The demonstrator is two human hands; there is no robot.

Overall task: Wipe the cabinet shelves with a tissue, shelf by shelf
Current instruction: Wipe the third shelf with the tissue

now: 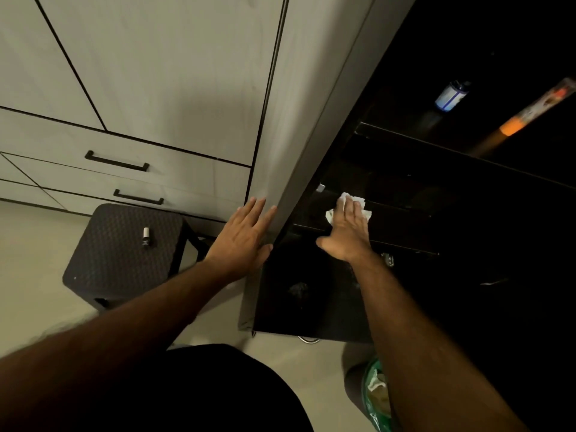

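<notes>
A white tissue (pixel 343 201) lies on a dark lower shelf (pixel 402 219) inside the open black cabinet. My right hand (pixel 349 229) presses flat on the tissue with straight fingers, covering most of it. My left hand (pixel 246 235) rests flat with spread fingers against the edge of the grey cabinet door (pixel 311 126). The shelf above (pixel 436 145) is dark and glossy. The cabinet's inside is mostly lost in shadow.
A dark woven stool (pixel 124 254) with a small bottle (pixel 146 236) on it stands at the left by the pale drawers (pixel 131 182). A blue-white can (pixel 450 95) and an orange-tipped pack (pixel 530 113) sit on an upper shelf. A green-lined bin (pixel 377 397) stands by my right forearm.
</notes>
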